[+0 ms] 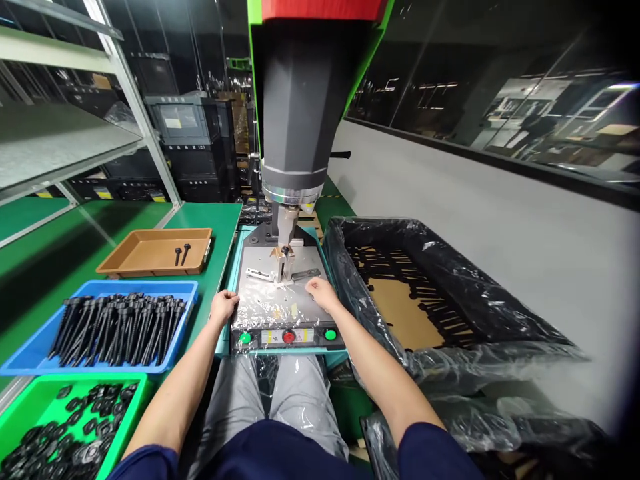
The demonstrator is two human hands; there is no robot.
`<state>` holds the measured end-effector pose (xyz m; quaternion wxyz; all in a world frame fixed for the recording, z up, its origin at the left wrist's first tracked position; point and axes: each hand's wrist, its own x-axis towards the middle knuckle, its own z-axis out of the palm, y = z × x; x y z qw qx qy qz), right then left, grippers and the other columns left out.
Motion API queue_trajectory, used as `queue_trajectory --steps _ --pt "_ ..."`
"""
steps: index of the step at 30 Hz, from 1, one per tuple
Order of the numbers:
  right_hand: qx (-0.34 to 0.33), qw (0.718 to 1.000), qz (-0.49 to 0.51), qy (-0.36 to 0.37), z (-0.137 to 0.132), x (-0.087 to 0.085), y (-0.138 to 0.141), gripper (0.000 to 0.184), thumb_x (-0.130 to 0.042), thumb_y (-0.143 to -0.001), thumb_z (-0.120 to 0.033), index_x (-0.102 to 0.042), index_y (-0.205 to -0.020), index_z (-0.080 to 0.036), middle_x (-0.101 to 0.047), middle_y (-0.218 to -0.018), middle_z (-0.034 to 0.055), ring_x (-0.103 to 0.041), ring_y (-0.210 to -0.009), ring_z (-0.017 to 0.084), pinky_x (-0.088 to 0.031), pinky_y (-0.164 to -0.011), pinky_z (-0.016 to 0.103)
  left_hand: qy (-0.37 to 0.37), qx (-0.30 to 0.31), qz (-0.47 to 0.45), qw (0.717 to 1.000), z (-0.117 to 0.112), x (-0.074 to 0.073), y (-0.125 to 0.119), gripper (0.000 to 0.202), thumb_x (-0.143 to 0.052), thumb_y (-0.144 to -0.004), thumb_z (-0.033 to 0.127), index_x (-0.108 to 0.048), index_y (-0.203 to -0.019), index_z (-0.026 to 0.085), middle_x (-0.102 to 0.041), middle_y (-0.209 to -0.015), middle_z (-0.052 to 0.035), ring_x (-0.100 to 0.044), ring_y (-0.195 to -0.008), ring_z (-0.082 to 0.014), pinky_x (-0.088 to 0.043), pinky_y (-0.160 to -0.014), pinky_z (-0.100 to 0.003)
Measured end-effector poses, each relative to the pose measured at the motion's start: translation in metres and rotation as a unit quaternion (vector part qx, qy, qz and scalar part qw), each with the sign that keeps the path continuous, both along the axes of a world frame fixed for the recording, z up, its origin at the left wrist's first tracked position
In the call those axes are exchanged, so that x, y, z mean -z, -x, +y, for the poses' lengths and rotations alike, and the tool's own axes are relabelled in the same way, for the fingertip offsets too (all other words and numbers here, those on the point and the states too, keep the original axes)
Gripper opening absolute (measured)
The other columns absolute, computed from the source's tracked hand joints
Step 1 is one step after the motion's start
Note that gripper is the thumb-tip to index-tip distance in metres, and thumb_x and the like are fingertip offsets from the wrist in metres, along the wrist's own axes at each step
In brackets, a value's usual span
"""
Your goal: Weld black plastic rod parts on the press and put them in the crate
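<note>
black part sits in the metal fixture in the middle of the press plate, right below the tapered press tip. taking the fixture as the clock's centre, the left hand is at 8 o'clock, by the plate's edge, and the right hand at 4 o'clock, near the end of a slotted metal arm. both grips look mostly closed, fingers curled in; nothing shows in either, but i cannot tell whether something small is pinched.

my judgement of the risks: if the tip came down with the right fingers nearer the fixture, they could be caught. a part seated crooked could tip or be marked under the tip. the right forearm crosses close to the right green button, so a careless dip might knock it. the glossy clear film at the plate's 6 o'clock side could snag a cuff or a part.

hard to make out: whether the tip touches the part, since the gap is tiny; how the part's lower end is held, hidden by the fixture; the left fingertips, tucked out of sight. the green bin towards 7 o'clock is cut off by the frame, and in the lined crate at 3 to 4 o'clock the dark pieces blur into the black liner.
</note>
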<state>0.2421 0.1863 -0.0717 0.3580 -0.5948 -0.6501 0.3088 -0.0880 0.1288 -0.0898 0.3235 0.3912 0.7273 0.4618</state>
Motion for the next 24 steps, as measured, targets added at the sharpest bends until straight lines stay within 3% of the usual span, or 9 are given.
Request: queue_trajectory --steps 5,8,12,17,24 --pt "-0.05 0.992 0.113 0.0 -0.003 -0.023 0.005 0.011 -0.058 -0.071 -0.029 -0.061 -0.071 -0.018 -0.066 -0.067 0.0012 -0.062 -0.065 0.017 -0.046 -0.061 0.025 -0.044 -0.014 -0.097 0.994 -0.004 -0.014 0.001 0.023 -0.068 -0.051 0.034 -0.059 -0.064 0.016 -0.057 -0.055 0.0002 -0.053 -0.052 -0.0131 -0.042 -0.053 -0.025" --pt "-0.049 0.976 0.214 0.015 0.003 -0.045 0.005 0.013 -0.063 -0.07 -0.031 -0.059 -0.072 -0.018 -0.066 -0.065 0.0018 -0.062 -0.063 0.016 -0.046 -0.058 0.025 -0.088 -0.017 -0.157 0.984 -0.001 -0.034 0.001 0.032 -0.068 -0.053 0.039 -0.057 -0.07 0.015 -0.059 -0.061 -0.0004 -0.056 -0.057 -0.0124 -0.046 -0.057 -0.025" --pt "-0.013 0.962 0.27 0.025 0.021 -0.076 0.009 0.019 -0.069 -0.069 -0.031 -0.06 -0.078 -0.017 -0.065 -0.065 0.0013 -0.06 -0.056 0.013 -0.045 -0.051 0.022 -0.131 -0.013 -0.202 0.97 0.01 -0.066 0.004 0.041 -0.072 -0.053 0.04 -0.058 -0.082 0.014 -0.064 -0.071 -0.0028 -0.057 -0.057 -0.0108 -0.045 -0.055 -0.023" --pt "-0.009 0.955 0.294 0.027 0.048 -0.101 0.023 0.02 -0.071 -0.07 -0.024 -0.059 -0.084 -0.017 -0.066 -0.065 0.0004 -0.056 -0.049 0.01 -0.041 -0.043 0.018 -0.162 -0.027 -0.205 0.965 0.032 -0.098 0.013 0.052 -0.075 -0.053 0.035 -0.06 -0.097 0.012 -0.065 -0.072 -0.002 -0.052 -0.05 -0.0073 -0.039 -0.048 -0.019" --pt "0.006 0.954 0.299 0.026 0.088 -0.117 0.047 0.011 -0.068 -0.075 -0.023 -0.058 -0.074 -0.018 -0.065 -0.062 0.0009 -0.051 -0.044 0.009 -0.038 -0.04 0.018 -0.181 -0.032 -0.163 0.969 0.067 -0.12 0.03 0.044 -0.074 -0.057 0.033 -0.061 -0.093 0.011 -0.064 -0.069 -0.0022 -0.047 -0.042 -0.0063 -0.034 -0.041 -0.019"
